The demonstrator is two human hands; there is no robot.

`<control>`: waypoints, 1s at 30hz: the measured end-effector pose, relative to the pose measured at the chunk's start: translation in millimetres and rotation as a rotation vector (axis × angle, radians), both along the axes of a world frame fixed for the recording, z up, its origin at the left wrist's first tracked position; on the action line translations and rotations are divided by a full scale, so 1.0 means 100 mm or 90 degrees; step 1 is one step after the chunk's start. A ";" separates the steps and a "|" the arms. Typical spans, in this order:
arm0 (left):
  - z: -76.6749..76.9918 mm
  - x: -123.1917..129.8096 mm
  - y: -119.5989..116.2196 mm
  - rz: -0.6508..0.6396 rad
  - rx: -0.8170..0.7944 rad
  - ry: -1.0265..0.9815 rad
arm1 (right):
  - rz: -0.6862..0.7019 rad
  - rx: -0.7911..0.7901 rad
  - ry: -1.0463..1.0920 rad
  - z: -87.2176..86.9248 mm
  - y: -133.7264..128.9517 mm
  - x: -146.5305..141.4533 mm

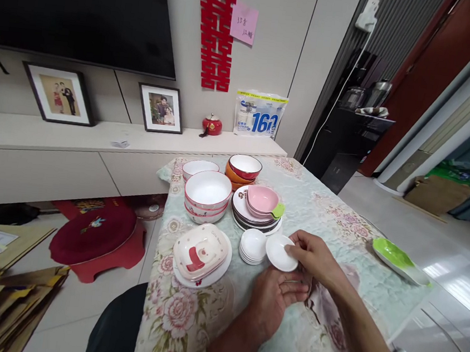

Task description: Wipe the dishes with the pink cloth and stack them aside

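Observation:
My right hand (312, 257) pinches the right rim of a small white dish (279, 252), thumb on top, and holds it tilted over the table. Just below the dish is my left hand (272, 300), palm turned up and fingers stretched out to the right. Whether its fingertips touch the dish's underside I cannot tell. Left of the held dish stands a short stack of similar small white dishes (253, 245). A crumpled pinkish cloth (333, 304) lies partly hidden under my right forearm.
Behind are stacked plates (238, 204) topped by a pink bowl (262, 200), white bowls (208, 187), and red and orange bowls (245, 166). A bear-patterned dish (204, 251) sits at left. A green-and-white dish (398, 260) lies near the right edge of the flowered tablecloth (180, 316).

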State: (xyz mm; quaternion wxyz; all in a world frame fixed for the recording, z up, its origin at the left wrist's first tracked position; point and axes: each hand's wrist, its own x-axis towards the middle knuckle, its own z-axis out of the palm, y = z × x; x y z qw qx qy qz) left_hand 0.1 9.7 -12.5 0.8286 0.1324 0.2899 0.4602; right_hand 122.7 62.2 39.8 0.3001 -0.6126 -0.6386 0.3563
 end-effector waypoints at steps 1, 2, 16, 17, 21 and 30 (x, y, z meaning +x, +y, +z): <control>0.02 -0.01 0.02 -0.018 -0.019 -0.055 | 0.031 -0.017 0.005 0.02 -0.05 0.06; 0.03 -0.02 0.03 -0.041 -0.030 -0.091 | 0.049 -0.024 0.004 0.03 -0.10 0.11; 0.03 -0.06 0.05 -0.055 -0.049 -0.139 | 0.113 0.095 -0.251 -0.26 -0.25 0.76; 0.03 -0.06 0.05 -0.049 -0.057 -0.128 | 0.098 0.084 -0.269 -0.28 -0.26 0.75; 0.04 -0.06 0.04 -0.026 -0.084 -0.111 | -0.010 0.115 -0.230 -0.21 -0.30 0.71; 0.08 -0.01 0.03 -0.048 0.023 -0.152 | 0.012 0.204 -0.208 -0.15 -0.48 0.23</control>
